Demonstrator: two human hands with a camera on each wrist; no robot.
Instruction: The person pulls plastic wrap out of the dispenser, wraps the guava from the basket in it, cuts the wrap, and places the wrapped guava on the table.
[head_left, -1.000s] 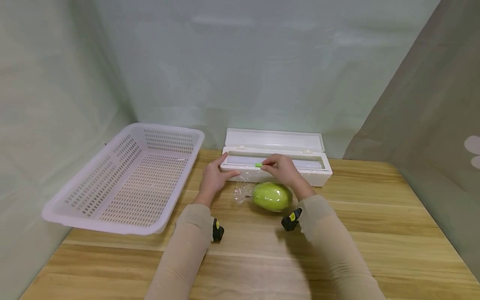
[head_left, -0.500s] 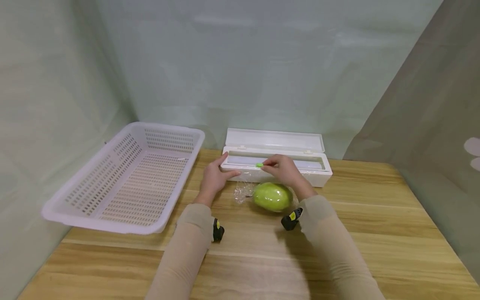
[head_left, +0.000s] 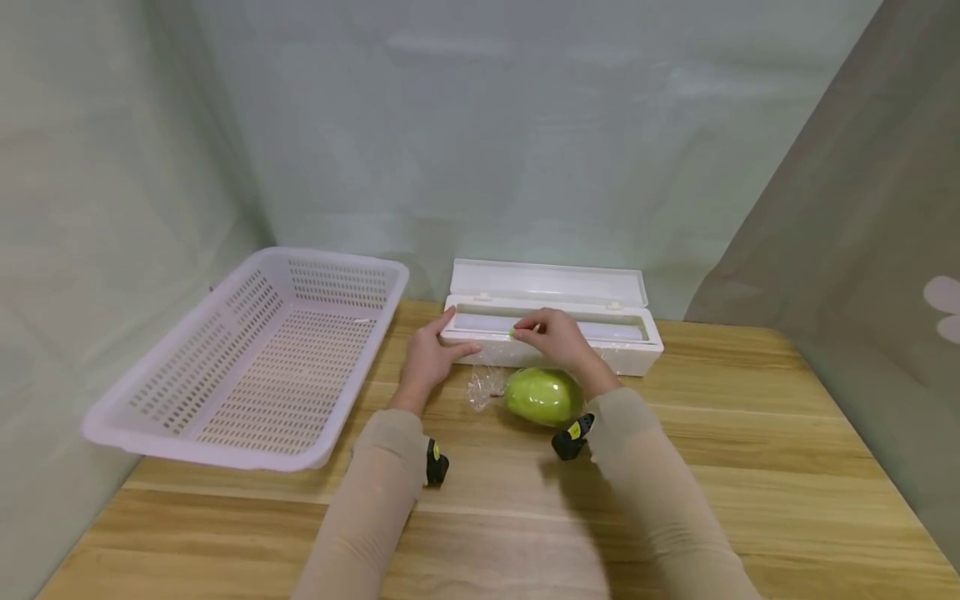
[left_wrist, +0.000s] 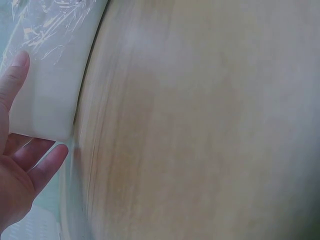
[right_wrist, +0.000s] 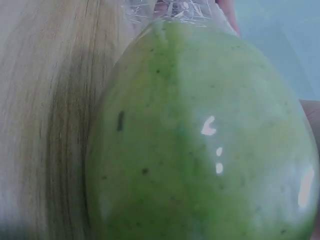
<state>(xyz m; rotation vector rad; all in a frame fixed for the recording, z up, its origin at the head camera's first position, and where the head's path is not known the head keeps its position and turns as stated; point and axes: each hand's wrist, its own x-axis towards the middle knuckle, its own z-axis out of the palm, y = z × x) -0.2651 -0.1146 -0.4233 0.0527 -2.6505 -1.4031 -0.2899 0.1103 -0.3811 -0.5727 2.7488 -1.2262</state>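
A white cling film dispenser (head_left: 626, 360) stands at the back of the table, its lid (head_left: 547, 282) raised and a pale roll (head_left: 607, 331) inside. My left hand (head_left: 426, 358) grips its left end; in the left wrist view the thumb (left_wrist: 15, 77) lies on the front face. With thumb and forefinger, my right hand (head_left: 561, 337) pinches a small green slide cutter (head_left: 512, 332), mostly covered by the fingers, on the front edge. Just before the box lies a smooth green fruit (head_left: 543, 396) with a dark stem, covered in clear film (head_left: 486, 387). It fills most of the right wrist view.
A white perforated plastic basket (head_left: 360, 392) stands to the left on the wooden table (head_left: 750, 467). Pale sheeting (head_left: 547, 150) hangs behind the table and at both sides. A black camera is strapped to each wrist.
My right hand and the green slide cutter have shifted slightly left along the box edge. The left hand keeps its place on the box end.
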